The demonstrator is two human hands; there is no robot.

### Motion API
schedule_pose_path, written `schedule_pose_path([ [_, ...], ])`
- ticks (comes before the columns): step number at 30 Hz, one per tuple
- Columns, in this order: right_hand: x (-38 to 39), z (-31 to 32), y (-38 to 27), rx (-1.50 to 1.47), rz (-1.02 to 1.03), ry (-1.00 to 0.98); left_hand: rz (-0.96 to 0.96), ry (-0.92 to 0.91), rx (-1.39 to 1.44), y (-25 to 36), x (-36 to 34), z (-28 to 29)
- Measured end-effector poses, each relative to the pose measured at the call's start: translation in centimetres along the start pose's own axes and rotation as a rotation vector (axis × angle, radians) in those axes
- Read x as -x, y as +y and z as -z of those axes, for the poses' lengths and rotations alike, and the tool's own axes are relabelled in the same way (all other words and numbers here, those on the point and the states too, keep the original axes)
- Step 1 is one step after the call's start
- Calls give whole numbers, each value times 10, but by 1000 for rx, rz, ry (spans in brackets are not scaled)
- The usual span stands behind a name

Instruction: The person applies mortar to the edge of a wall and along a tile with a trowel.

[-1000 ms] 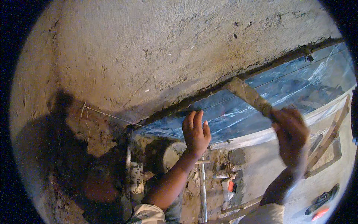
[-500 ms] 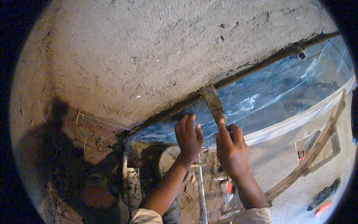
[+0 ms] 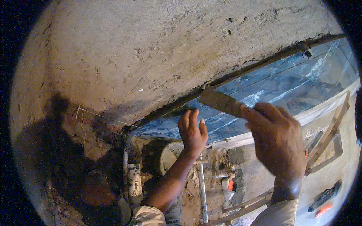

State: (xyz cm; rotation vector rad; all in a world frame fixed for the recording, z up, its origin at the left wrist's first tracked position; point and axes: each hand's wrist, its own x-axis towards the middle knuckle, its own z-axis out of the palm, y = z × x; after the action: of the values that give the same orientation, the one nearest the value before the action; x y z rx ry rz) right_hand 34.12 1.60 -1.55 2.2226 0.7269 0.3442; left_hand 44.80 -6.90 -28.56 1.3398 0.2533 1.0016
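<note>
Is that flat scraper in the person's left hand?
No, the right hand grips the flat-bladed scraper, while the left hand is at the blue marbled tiles.

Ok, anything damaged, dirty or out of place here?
Yes: the wall is pitted, with a dark, ragged strip above the blue tiles. The scraper in the right hand looks grimy. Rubble lies by the pale pole. No obvious tile cracks show.

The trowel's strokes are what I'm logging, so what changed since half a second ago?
The right hand moved rightward, swinging the trowel from steep to a flatter slant, still gripped. The left hand stayed at the blue marbled tiles.
</note>
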Motion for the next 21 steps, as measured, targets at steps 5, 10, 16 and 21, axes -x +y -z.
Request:
schedule_pose_path([
  [5,-47,-3,14,96,200,-127,6,14,-30,-3,-2,3],
  [10,-66,-14,25,204,210,-227,-8,29,-22,0,-3,1],
  [16,-69,20,32,241,120,-168,10,22,-3,-2,0,1],
  [21,-62,39,56,259,178,-88,3,16,-6,0,-2,2],
])
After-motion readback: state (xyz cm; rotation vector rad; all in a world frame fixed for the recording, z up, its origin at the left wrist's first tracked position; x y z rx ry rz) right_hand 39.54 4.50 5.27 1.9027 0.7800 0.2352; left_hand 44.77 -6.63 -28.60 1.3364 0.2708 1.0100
